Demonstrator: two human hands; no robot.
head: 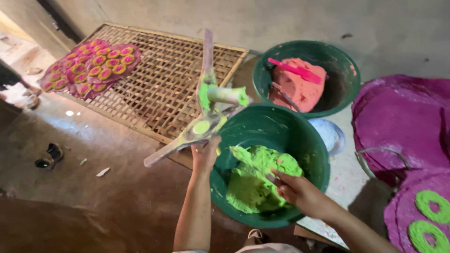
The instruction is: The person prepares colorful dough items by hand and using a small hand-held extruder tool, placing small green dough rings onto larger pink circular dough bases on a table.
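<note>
Your left hand (205, 153) grips the paste-smeared wooden press tool (206, 110), raised over the near green basin (309, 154). Your right hand (300, 191) pinches a stick sunk in that basin's green dough (258, 175). Behind, another basin holds pink dough (295, 89).

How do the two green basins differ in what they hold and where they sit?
The near basin holds green paste, with the right hand in it; the far basin holds pink paste and a pink spatula, with no hand in it. The near basin looks larger. Both are round and dark green.
</note>
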